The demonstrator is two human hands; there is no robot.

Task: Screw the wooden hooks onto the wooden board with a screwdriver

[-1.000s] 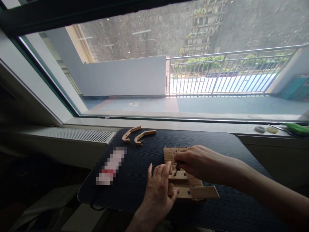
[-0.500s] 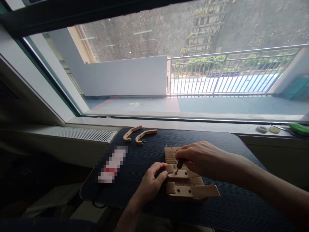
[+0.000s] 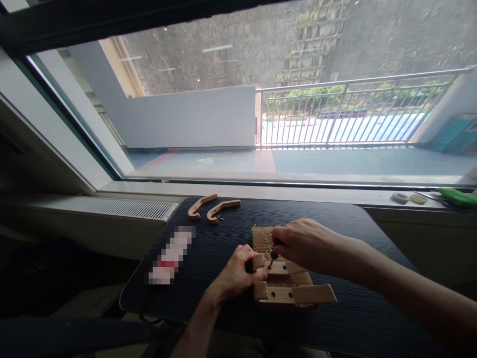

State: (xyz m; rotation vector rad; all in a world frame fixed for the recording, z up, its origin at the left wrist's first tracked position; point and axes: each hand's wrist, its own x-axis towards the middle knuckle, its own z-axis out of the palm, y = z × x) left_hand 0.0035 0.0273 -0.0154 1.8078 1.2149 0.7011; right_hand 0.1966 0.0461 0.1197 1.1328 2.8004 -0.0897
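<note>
My right hand (image 3: 303, 238) is closed round the handle of a screwdriver (image 3: 273, 255). The tool's tip points down into the left hole of a curved wooden hook (image 3: 278, 268). My left hand (image 3: 240, 271) grips that hook's rounded left end between thumb and fingers. The hook lies across a wooden block (image 3: 262, 238) that has small holes and loose bits on top. Nearer to me, a second wooden hook (image 3: 281, 294) with two dark holes lies on the same block, its right end sticking out past the edge.
Two more wooden hooks (image 3: 223, 205) lie at the back left of the black table (image 3: 328, 219), with small screws (image 3: 219, 218) beside them. A blurred pink-and-white item (image 3: 173, 256) is at the left. Tape rolls (image 3: 400, 198) and a green item (image 3: 456, 197) sit on the windowsill.
My left thumb has moved down and right, from the hook's end to its near side, so the hand now grips it. The screwdriver stays at the left hole.
</note>
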